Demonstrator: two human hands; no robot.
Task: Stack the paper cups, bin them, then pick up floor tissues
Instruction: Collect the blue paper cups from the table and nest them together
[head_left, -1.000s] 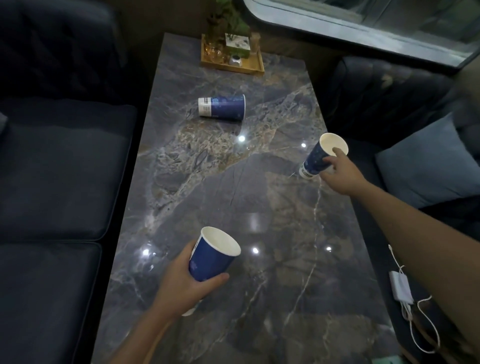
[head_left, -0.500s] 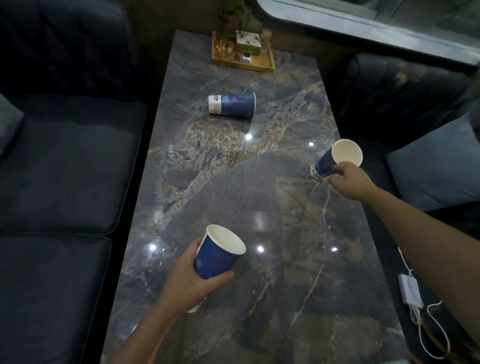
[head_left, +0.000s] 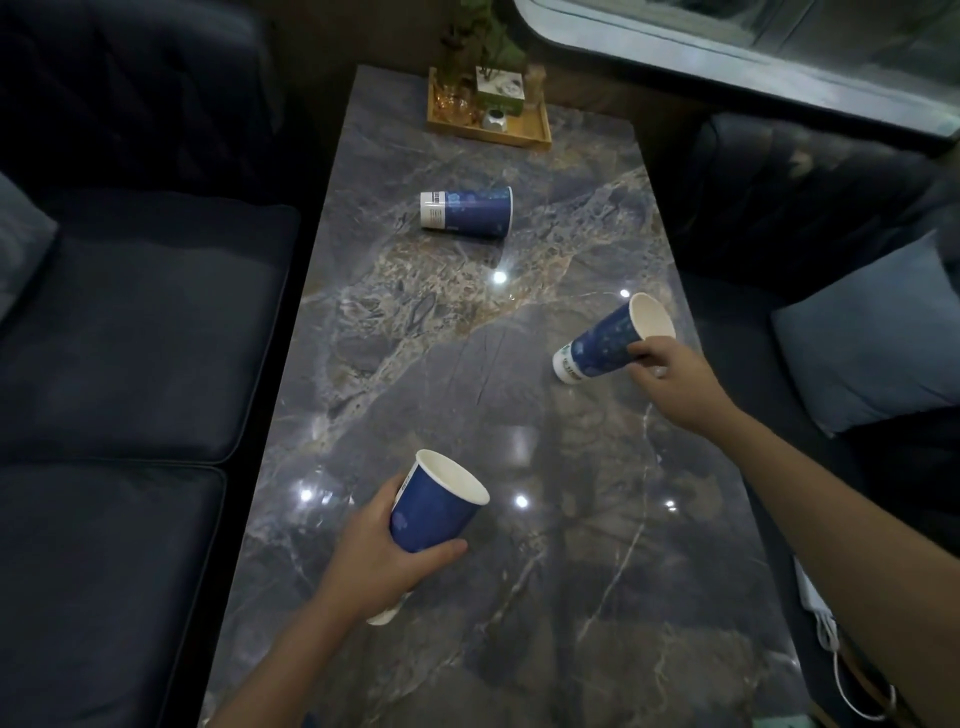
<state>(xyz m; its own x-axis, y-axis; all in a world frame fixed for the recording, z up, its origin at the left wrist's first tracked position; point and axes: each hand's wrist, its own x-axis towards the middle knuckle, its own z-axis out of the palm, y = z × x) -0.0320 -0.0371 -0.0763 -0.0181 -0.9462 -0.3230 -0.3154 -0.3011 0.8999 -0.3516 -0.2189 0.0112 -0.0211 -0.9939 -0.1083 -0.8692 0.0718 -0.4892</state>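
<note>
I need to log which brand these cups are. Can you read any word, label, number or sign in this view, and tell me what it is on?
No text is legible.
Lying paper cup: print on its white base band, too blurred.
Cup in the right hand: dark marks on its base band, unreadable.
Cup in the left hand: small print near its rim, too small.
Box on the wooden tray: a picture, no readable words.

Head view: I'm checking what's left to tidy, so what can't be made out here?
- Bin and floor tissues: outside the head view.
- Base of the cup in the left hand: hidden by the palm.
- Items on the wooden tray: too small and dim.
</note>
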